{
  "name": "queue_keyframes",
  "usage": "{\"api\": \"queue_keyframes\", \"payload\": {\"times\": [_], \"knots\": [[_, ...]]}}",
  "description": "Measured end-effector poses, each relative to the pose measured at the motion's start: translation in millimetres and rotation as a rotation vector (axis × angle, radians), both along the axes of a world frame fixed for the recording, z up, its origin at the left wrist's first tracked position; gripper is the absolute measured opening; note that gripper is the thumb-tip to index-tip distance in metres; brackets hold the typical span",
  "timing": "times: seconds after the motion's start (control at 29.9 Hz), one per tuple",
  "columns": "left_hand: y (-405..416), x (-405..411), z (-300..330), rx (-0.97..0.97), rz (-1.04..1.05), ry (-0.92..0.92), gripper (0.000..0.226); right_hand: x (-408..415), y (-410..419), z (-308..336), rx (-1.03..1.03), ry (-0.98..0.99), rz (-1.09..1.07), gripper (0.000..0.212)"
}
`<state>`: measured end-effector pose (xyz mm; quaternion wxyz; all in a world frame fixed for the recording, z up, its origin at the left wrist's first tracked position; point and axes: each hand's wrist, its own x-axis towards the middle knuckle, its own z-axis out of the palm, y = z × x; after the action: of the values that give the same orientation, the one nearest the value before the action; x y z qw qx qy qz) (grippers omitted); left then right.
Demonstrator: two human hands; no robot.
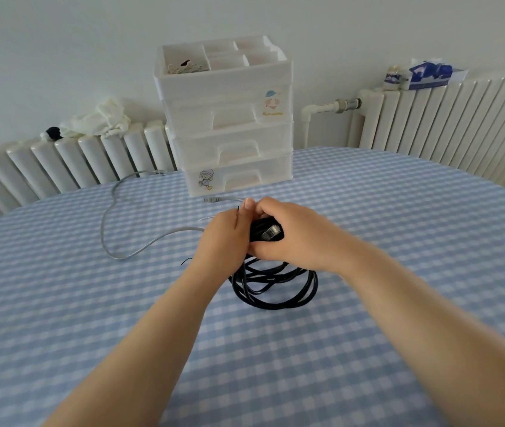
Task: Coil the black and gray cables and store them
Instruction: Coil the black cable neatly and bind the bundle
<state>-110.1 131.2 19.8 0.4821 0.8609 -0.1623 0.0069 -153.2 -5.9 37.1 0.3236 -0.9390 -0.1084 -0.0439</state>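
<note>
The black cable (276, 285) is wound into a loose coil standing on the checked tablecloth at the table's middle. My right hand (288, 232) grips the top of the coil, with a clear plug showing under its fingers. My left hand (223, 241) presses against the coil's left side and pinches a thin black tie whose ends stick out above and below the hand. The gray cable (112, 217) lies uncoiled on the table to the left, snaking from the table's far edge toward my hands, one plug end resting just beyond my fingers.
A white plastic drawer unit (229, 131) with three shut drawers and an open top tray stands at the table's far edge. Radiators (448, 124) line the wall behind, with a cloth on the left one and packets on the right one.
</note>
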Motion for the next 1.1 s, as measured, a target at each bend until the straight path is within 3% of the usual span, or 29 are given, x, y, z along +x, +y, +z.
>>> {"api": "queue_keyframes", "payload": {"times": [0.2, 0.4, 0.7, 0.9, 1.1], "knots": [[3, 0, 3, -0.029, -0.014, 0.067, 0.066, 1, -1, -7, 0.039, -0.013, -0.005, 0.035], [6, -1, 10, 0.02, -0.154, 0.098, 0.049, -4, -7, -11, 0.051, 0.002, 0.022, 0.037], [43, 10, 30, 0.062, -0.671, 0.278, 0.033, -2, -4, -24, 0.085, -0.103, 0.016, 0.032], [48, 16, 25, -0.009, -0.618, 0.309, 0.026, -3, -2, -24, 0.096, -0.16, 0.053, 0.024], [49, 19, 24, -0.1, -0.487, 0.366, 0.029, -7, -2, -20, -0.029, -0.258, 0.111, 0.016]]}}
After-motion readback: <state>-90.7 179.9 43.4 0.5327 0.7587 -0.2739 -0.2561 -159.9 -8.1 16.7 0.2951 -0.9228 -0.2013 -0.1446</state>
